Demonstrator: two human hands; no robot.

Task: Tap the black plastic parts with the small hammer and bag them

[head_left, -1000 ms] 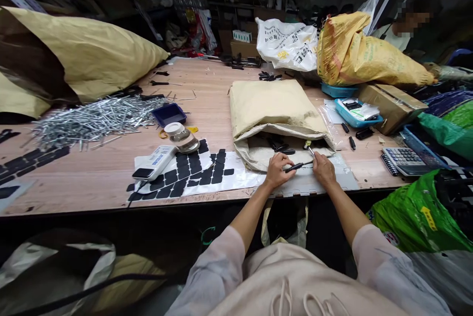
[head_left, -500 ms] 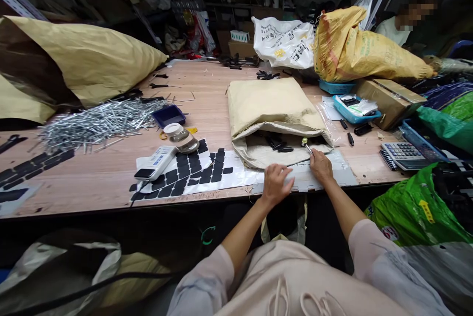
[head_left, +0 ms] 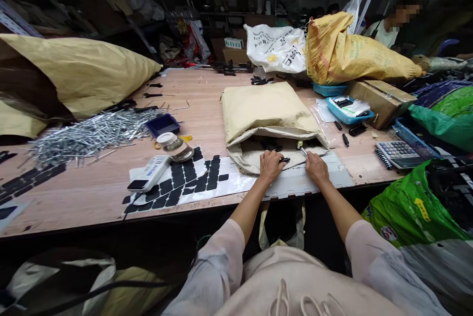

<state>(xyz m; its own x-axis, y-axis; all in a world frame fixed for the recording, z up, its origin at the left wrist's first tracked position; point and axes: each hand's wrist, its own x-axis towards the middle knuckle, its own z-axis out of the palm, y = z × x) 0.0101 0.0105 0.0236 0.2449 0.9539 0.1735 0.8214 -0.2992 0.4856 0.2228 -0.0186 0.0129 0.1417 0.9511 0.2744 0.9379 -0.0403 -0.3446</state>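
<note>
A tan paper sack (head_left: 266,106) lies flat on the table with its mouth toward me and black pieces (head_left: 271,145) inside. At the left part of that mouth, my left hand (head_left: 271,165) has its fingers closed on a small black piece (head_left: 284,159). My right hand (head_left: 317,167) grips the shaft of a metal tool (head_left: 301,147), whose yellowish round head lies in the opening. A short gap separates the two hands.
Metal rods (head_left: 92,133) are heaped at the left near a blue tray (head_left: 162,124). A lidded jar (head_left: 175,147) and a white device (head_left: 151,174) stand by black pads (head_left: 186,178). A calculator (head_left: 399,154) lies right. A person (head_left: 388,32) is in the back right.
My left hand has moved forward to the sack's mouth and taken hold of a black piece. My right hand still holds the tool. The view has shifted slightly.
</note>
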